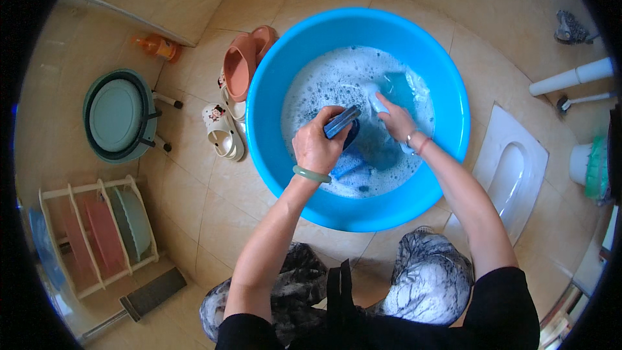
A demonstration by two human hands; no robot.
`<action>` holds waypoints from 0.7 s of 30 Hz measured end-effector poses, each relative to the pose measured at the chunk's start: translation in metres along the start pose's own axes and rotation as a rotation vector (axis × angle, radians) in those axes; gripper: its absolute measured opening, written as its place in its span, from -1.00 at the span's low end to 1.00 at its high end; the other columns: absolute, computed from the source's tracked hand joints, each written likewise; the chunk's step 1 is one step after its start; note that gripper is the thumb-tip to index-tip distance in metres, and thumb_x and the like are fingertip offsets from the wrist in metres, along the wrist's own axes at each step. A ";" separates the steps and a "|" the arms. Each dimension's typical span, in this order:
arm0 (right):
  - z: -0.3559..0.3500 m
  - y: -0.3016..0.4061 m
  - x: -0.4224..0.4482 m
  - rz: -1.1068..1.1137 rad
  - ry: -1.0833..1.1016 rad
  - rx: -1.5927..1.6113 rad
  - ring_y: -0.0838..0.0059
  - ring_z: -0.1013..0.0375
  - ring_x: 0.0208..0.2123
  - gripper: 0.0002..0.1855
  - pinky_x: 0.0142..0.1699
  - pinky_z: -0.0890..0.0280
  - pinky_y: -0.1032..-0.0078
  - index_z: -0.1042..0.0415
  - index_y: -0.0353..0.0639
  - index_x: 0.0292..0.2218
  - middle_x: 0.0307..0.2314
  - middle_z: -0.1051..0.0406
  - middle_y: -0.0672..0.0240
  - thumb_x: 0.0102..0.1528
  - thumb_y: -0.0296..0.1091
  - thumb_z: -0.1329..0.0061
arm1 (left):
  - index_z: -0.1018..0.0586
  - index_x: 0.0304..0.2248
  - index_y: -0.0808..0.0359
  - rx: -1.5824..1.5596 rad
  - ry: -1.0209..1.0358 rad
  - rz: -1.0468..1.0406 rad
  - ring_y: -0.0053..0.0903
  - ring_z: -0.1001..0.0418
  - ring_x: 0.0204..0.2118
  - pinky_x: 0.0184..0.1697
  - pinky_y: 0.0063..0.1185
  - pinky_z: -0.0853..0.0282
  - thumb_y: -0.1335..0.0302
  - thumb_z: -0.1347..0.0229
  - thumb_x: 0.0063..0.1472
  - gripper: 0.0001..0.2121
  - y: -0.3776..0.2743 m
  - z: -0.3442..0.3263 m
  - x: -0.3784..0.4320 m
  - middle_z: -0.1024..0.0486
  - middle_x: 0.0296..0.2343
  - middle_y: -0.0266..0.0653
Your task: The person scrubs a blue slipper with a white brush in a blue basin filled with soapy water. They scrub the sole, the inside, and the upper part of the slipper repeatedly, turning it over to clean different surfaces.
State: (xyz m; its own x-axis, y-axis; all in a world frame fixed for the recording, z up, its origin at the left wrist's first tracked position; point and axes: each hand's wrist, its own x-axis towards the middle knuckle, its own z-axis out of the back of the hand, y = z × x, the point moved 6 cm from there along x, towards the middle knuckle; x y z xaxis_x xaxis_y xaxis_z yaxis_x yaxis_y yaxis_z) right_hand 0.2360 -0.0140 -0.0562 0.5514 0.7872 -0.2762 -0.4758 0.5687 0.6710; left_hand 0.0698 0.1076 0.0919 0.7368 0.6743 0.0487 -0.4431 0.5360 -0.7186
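A large round blue plastic basin (pixel 357 216) stands on the floor before me, holding sudsy water (pixel 325 78). Over the left half of the water, my left hand (pixel 318 141), with a green bangle at its wrist, grips a dark blue object (pixel 341 121) with a ridged edge; its kind is unclear. Below it, blue fabric (pixel 352 165) lies partly under the suds. My right hand (pixel 398 119) is at the water to the right, its fingers around a pale, wet item (pixel 376 102) that looks like cloth. Part of that item is hidden by foam.
Orange clogs (pixel 239 70) and white clogs (pixel 222 138) stand left of the basin. A squat toilet (pixel 510 170) is set in the floor at right. Folded green basins (pixel 116 114), a rack (pixel 99 236) of basins and a floor squeegee or mop (pixel 155 294) are at left.
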 end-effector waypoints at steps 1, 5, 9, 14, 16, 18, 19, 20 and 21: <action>0.013 0.032 -0.017 0.047 -0.004 0.143 -0.06 -0.48 -0.33 -0.42 -0.26 -0.35 0.17 -0.05 0.22 0.22 -0.30 -0.45 -0.12 0.20 -0.33 0.17 | -0.58 -0.14 0.09 0.016 -0.048 0.003 -0.24 -0.56 -0.36 -0.31 -0.45 -0.44 0.46 -0.23 0.04 -0.67 0.008 0.005 -0.002 -0.58 -0.42 -0.12; 0.089 0.146 -0.098 0.349 -0.144 0.311 -0.10 -0.46 -0.42 -0.43 -0.36 -0.30 0.18 -0.10 0.09 0.21 -0.44 -0.43 -0.12 0.20 -0.35 0.13 | -0.46 0.02 -0.05 0.060 -0.177 0.004 -0.13 -0.53 -0.33 -0.28 -0.31 -0.42 0.65 -0.13 -0.07 -0.39 0.006 0.007 -0.001 -0.57 -0.33 -0.10; 0.092 0.173 -0.088 0.312 -0.221 -0.093 -0.13 -0.44 -0.50 -0.42 -0.45 -0.30 0.05 -0.07 0.06 0.21 -0.60 -0.42 -0.05 0.19 -0.34 0.13 | -0.44 0.03 0.10 -0.059 -0.228 -0.054 -0.07 -0.50 -0.24 -0.22 -0.32 -0.42 0.77 -0.02 -0.11 -0.36 0.002 -0.024 0.007 -0.49 -0.21 0.02; 0.090 0.171 -0.084 0.293 -0.266 -0.096 -0.09 -0.45 -0.56 -0.46 -0.49 -0.30 0.04 -0.12 0.03 0.18 -0.63 -0.42 -0.05 0.19 -0.31 0.15 | -0.45 0.01 0.17 -0.068 -0.201 -0.097 -0.06 -0.49 -0.19 -0.18 -0.31 -0.44 0.78 0.04 -0.08 -0.41 0.005 -0.028 0.017 -0.47 -0.12 0.00; 0.074 0.173 -0.117 0.382 -0.251 -0.045 -0.09 -0.45 -0.58 -0.48 -0.51 -0.31 0.03 -0.13 0.03 0.17 -0.63 -0.41 -0.06 0.19 -0.29 0.15 | -0.49 -0.02 0.19 -0.199 -0.207 -0.063 -0.03 -0.50 -0.24 -0.22 -0.32 -0.43 0.72 0.05 -0.02 -0.49 0.000 -0.031 0.014 -0.51 -0.20 0.04; 0.082 0.177 -0.103 0.303 -0.257 -0.137 -0.10 -0.45 -0.57 -0.49 -0.51 -0.31 0.03 -0.13 0.03 0.17 -0.64 -0.41 -0.06 0.19 -0.29 0.17 | -0.52 -0.05 0.19 -0.285 -0.106 0.109 -0.05 -0.52 -0.30 -0.27 -0.30 -0.41 0.71 0.05 -0.01 -0.51 0.003 -0.043 0.011 -0.53 -0.29 0.06; 0.088 0.179 -0.090 0.262 -0.272 -0.184 -0.10 -0.45 -0.57 -0.49 -0.51 -0.31 0.03 -0.13 0.03 0.17 -0.64 -0.41 -0.06 0.20 -0.29 0.18 | -0.52 -0.05 0.20 -0.107 -0.107 0.074 -0.06 -0.52 -0.32 -0.28 -0.30 -0.40 0.72 0.05 -0.01 -0.51 -0.002 -0.045 0.012 -0.54 -0.30 0.05; 0.096 0.176 -0.068 0.183 -0.278 -0.202 -0.12 -0.45 -0.56 -0.51 -0.50 -0.31 0.02 -0.13 0.02 0.15 -0.63 -0.42 -0.06 0.20 -0.28 0.20 | -0.53 -0.06 0.20 -0.180 -0.181 0.049 -0.08 -0.53 -0.31 -0.26 -0.31 -0.41 0.75 0.06 -0.03 -0.50 -0.004 -0.043 0.011 -0.53 -0.30 0.06; 0.105 0.175 -0.052 0.175 -0.320 -0.241 -0.13 -0.44 -0.55 -0.52 -0.50 -0.31 0.02 -0.13 0.00 0.14 -0.63 -0.43 -0.04 0.20 -0.29 0.21 | -0.53 -0.08 0.22 -0.237 -0.222 -0.021 -0.07 -0.52 -0.29 -0.25 -0.31 -0.41 0.76 0.06 -0.05 -0.51 -0.013 -0.036 0.014 -0.52 -0.29 0.06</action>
State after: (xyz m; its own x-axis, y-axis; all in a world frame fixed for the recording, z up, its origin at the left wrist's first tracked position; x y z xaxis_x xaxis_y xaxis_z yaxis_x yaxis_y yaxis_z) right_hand 0.1959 0.0192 0.1474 0.6149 0.7846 0.0798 -0.7061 0.5027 0.4986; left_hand 0.1038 0.0916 0.0767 0.6039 0.7724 0.1966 -0.2787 0.4358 -0.8558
